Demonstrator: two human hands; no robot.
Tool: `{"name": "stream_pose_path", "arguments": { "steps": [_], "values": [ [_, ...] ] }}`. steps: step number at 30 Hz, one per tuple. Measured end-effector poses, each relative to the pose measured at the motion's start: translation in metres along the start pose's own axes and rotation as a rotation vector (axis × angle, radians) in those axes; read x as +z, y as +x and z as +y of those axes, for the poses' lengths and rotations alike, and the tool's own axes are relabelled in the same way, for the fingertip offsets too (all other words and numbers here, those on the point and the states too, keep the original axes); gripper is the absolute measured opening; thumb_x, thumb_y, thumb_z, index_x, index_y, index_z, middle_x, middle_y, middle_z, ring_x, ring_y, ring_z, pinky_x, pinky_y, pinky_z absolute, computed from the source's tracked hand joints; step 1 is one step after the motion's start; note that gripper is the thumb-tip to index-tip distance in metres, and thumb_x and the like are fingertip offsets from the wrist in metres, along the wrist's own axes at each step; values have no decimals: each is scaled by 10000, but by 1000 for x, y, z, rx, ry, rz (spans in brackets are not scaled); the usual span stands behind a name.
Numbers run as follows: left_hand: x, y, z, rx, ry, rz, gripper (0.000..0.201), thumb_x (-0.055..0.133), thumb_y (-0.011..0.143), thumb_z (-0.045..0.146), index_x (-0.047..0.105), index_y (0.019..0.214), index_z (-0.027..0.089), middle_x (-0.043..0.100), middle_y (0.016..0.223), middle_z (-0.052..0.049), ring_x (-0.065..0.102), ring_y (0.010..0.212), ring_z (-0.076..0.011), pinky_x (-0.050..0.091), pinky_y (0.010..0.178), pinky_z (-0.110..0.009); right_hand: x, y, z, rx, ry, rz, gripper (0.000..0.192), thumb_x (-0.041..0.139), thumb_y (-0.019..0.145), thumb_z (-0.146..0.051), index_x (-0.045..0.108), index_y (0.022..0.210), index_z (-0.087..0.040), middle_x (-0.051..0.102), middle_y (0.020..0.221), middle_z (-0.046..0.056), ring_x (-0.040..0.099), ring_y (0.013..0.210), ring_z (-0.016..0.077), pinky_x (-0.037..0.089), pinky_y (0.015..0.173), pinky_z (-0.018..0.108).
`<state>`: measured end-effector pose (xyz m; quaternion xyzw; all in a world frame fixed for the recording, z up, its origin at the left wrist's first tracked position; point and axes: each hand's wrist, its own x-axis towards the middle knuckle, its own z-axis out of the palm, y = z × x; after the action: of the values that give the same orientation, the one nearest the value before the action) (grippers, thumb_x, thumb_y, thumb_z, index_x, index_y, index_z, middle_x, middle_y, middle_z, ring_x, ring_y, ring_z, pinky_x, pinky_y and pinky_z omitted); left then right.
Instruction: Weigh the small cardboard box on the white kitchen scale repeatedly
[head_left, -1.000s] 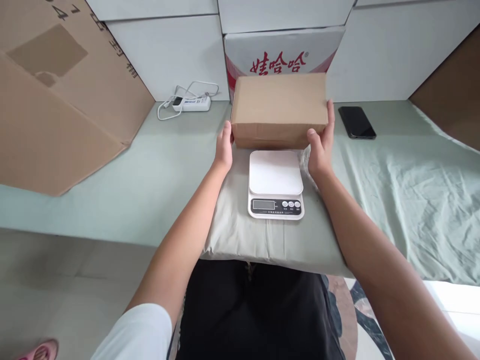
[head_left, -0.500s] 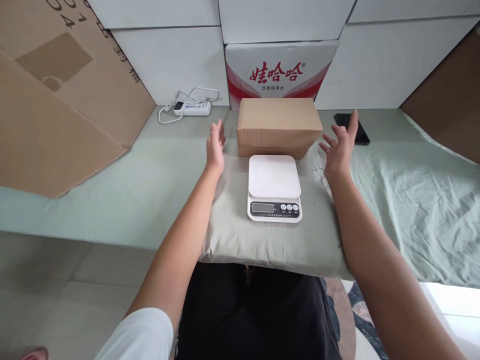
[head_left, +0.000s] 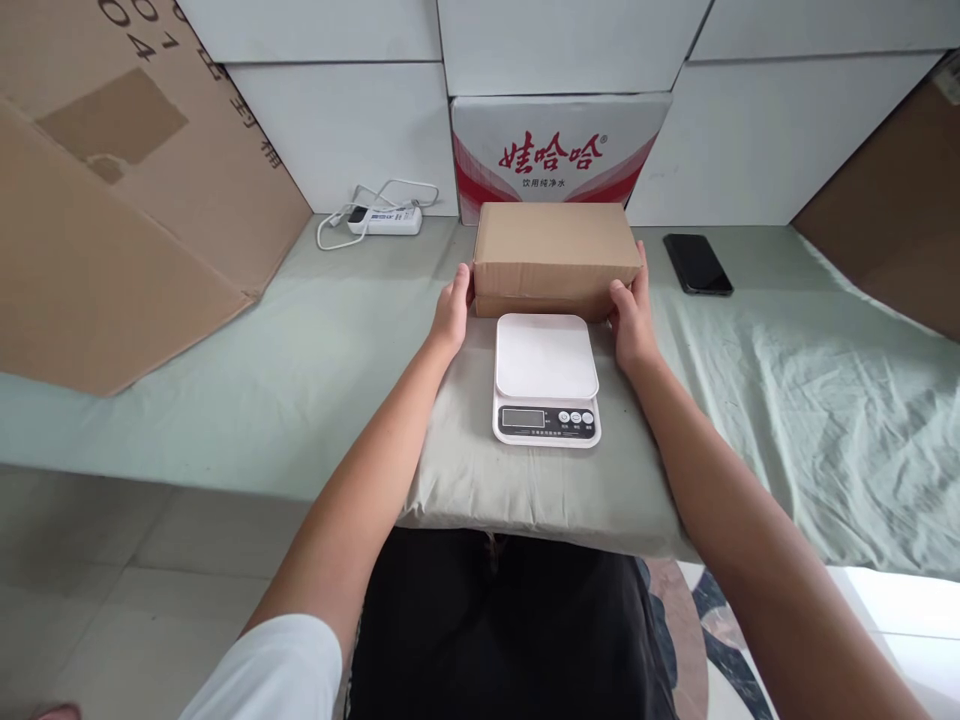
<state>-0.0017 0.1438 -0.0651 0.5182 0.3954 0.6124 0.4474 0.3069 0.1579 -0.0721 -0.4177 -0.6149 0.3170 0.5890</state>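
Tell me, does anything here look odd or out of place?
One thing: the white kitchen scale sits on a soft pillow, not on a firm surface. The left hand and right hand clasp the ends of the brown box, which looks intact.

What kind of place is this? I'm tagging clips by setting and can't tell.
Probably a home room used for packing parcels. A sheet-covered bed serves as the worktop, a small scale sits on a pillow, and cartons lean around it.
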Motion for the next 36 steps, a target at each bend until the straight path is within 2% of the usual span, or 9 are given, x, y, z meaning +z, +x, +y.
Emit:
{"name": "stream_pose_path", "arguments": {
  "steps": [4,8,12,14,18,21,26,31,36],
  "values": [
    [1,-5,7,1,54,36,977,528,847,1084,856,1221,244,850,1443,-153,643,1623,-418,522,1359,-597,9,4,-10,67,58,43,1295,719,681,-974,365,1764,-359,419,1913,47,340,1827,339,255,1531,608],
    [7,-15,38,148,113,38,971,531,884,1051,826,1365,261,824,1511,-135,597,1667,-405,469,1405,-594,9,3,-55,-67,-18,70,1252,608,760,-1017,289,1811,-415,335,1947,6,241,1863,346,222,1536,637],
    [5,-55,84,250,127,2,935,448,973,996,794,1472,285,776,1614,-91,520,1731,-377,416,1452,-519,-6,-21,-112,-213,-36,45,1220,692,798,-963,283,1822,-442,299,1958,-22,189,1873,350,227,1551,603],
    [1,-85,98,255,122,-19,881,464,1007,948,794,1489,287,760,1642,-89,521,1730,-379,449,1433,-501,-14,-42,-124,-232,-33,10,1173,733,823,-919,301,1813,-462,265,1970,-47,197,1868,366,233,1554,604],
    [-3,-135,97,202,84,-46,838,469,1044,895,759,1550,294,735,1677,-95,527,1723,-402,488,1403,-540,-21,-82,-110,-203,-44,33,1186,727,843,-898,268,1832,-431,240,1975,-16,212,1862,401,231,1540,655],
    [-3,-151,87,166,78,-35,874,461,1047,895,737,1579,259,732,1678,-118,512,1733,-402,466,1418,-534,-21,-98,-93,-165,-68,66,1223,715,833,-922,270,1839,-388,279,1960,29,201,1865,400,234,1534,633],
    [-5,-152,80,128,77,-21,881,465,1046,893,742,1575,246,743,1660,-135,531,1722,-389,449,1428,-526,-21,-104,-89,-157,-96,73,1147,690,884,-877,299,1831,-362,318,1945,58,270,1844,392,235,1528,637],
    [-4,-152,79,104,77,-35,856,456,1058,879,735,1583,262,713,1700,-122,531,1722,-381,429,1444,-533,-21,-106,-92,-144,-129,65,1093,661,915,-864,329,1824,-356,364,1929,80,354,1808,412,315,1493,672],
    [-4,-152,79,96,107,-36,821,495,1056,865,708,1610,298,652,1767,-84,489,1752,-372,402,1467,-530,-26,-103,-88,-158,-144,83,973,534,988,-859,327,1833,-424,430,1881,49,382,1786,398,282,1500,690]
  ]
}}
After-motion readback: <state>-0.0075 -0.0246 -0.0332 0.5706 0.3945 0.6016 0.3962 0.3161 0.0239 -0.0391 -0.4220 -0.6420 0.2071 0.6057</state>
